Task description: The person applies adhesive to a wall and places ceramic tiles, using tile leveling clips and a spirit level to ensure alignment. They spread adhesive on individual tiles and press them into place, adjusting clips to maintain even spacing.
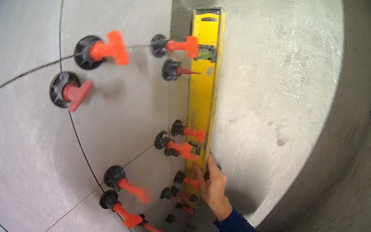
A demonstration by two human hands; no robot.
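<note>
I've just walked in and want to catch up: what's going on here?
A person's right hand grips the edge of a yellow spirit level in its lower part. The level runs beside several red-handled, black-based tile-levelling clips; more clips stand farther left, along the joints between pale grey tiles. The left hand cannot be made out.

A long yellow spirit level point(201, 101) stands seemingly upright, lower end partly hidden.

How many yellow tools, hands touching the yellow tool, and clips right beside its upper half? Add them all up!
Yellow level: 1
Right hand on it: 1
Clips beside its upper half: 2
Total: 4
</note>
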